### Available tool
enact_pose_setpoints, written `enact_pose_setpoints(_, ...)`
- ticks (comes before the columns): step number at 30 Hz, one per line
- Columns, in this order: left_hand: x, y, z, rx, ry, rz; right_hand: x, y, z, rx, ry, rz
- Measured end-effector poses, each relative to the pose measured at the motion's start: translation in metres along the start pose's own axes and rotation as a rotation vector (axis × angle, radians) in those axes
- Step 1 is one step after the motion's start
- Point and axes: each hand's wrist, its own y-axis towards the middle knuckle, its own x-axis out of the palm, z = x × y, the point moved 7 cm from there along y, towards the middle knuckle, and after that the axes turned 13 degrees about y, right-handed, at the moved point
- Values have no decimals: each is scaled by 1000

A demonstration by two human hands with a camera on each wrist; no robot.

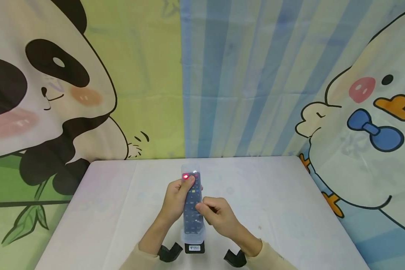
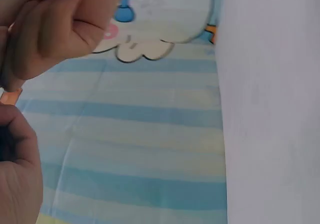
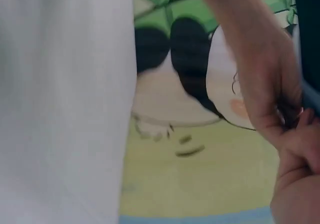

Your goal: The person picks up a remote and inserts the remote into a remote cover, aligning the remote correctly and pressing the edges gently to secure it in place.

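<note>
A dark remote control [image 1: 194, 248] stands tilted over the table, inside a translucent cover [image 1: 194, 237]. Its black lower end with a white label sticks out of the cover, and the cover's far end reaches past the keys. A red light glows near the top. My left hand [image 1: 173, 198] grips the upper left side, thumb across the front; its other fingers are mostly hidden behind. My right hand [image 1: 221, 217] has curled fingers and pinches the right edge of the cover about halfway down. In the right wrist view the remote is a dark strip at the right border.
Beneath the hands lies a white table [image 1: 273, 187]. Behind it hangs a cloth backdrop [image 1: 219, 93] with a panda, stripes and a white duck-like figure. Black straps [image 1: 170, 252] are by both wrists, near beige sleeves [image 1: 140, 258].
</note>
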Motion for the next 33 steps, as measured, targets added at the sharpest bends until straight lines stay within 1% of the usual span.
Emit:
enact_pose_setpoints(2, 1, -1, 0, 24, 65, -1, -2, -2, 9, 86, 117, -17)
enact_pose_setpoints(3, 1, -1, -1, 36, 92, -2, -2, -3, 13, 125, 159, -24)
enact_pose_setpoints(5, 1, -1, -2, 60, 147, 7, -5, -4, 21, 194, 179, -30)
enact_pose_setpoints(6, 1, -1, -3, 71, 175, 19, -7, -5, 24, 221, 153, -30)
enact_pose_setpoints(7, 0, 0, -3, 78, 201, 35, -9, -5, 26, 240, 102, -32)
enact_pose_setpoints(9, -2, 1, -3, 89, 254, 72, -13, -3, 29, 249, -34, -25)
enact_pose_setpoints(11, -4, 3, -3, 94, 306, 109, -17, -3, 30, 225, -169, -3)
enact_pose_setpoints(13, -4, 5, -2, 98, 353, 120, -21, -2, 29, 189, -258, 31)
enact_pose_setpoints(14, -4, 7, -2, 104, 388, 115, -23, -2, 28, 179, -279, 54)
enact_pose_setpoints(16, -5, 9, 0, 114, 452, 87, -28, -3, 28, 195, -266, 110)
enact_pose_setpoints(18, -5, 10, 1, 130, 532, 35, -34, -3, 28, 246, -226, 160)
enact_pose_setpoints(20, -3, 10, 1, 150, 592, -37, -38, -4, 28, 307, -184, 195)
enact_pose_setpoints(22, 0, 11, 2, 179, 608, -103, -41, -5, 28, 357, -140, 202)
enact_pose_setpoints(23, 1, 11, 3, 198, 599, -134, -41, -5, 28, 374, -120, 192)
enact_pose_setpoints(26, 5, 10, 6, 270, 531, -190, -38, -5, 28, 397, -67, 159)
enact_pose_setpoints(29, 7, 7, 12, 351, 468, -214, -34, -5, 24, 363, -49, 165)
enact_pose_setpoints(31, 10, 5, 16, 394, 451, -237, -31, -6, 20, 327, -37, 195)
enact_pose_setpoints(33, 13, 2, 20, 421, 457, -251, -30, -6, 17, 299, -7, 236)
